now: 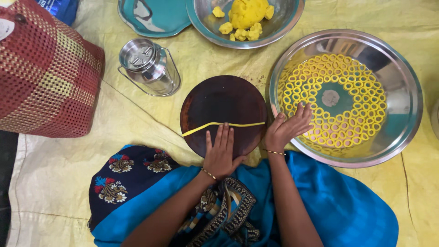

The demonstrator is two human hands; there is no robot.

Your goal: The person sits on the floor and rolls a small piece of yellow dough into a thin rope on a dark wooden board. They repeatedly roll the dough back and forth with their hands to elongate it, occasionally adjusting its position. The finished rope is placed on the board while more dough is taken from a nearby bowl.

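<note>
On the floor sheet (137, 119), a round dark board (215, 98) sits in front of the person; left hand (220, 153) lies flat and open on it, fingers on a thin yellow dough rope (224, 125) stretched across the board, holding nothing. Right hand (289, 127) open too, fingers spread, resting on the rim of the big steel tray (402, 87). Tray already packed with small yellow dough rings (356, 105) in circles, centre bare. Looks well along; a lump of yellow dough (247, 13) remains in the steel bowl (206, 20). Rope thin, even, slightly bent at left. Steel can (148, 66) and red woven bag (45, 73) nearby.
</note>
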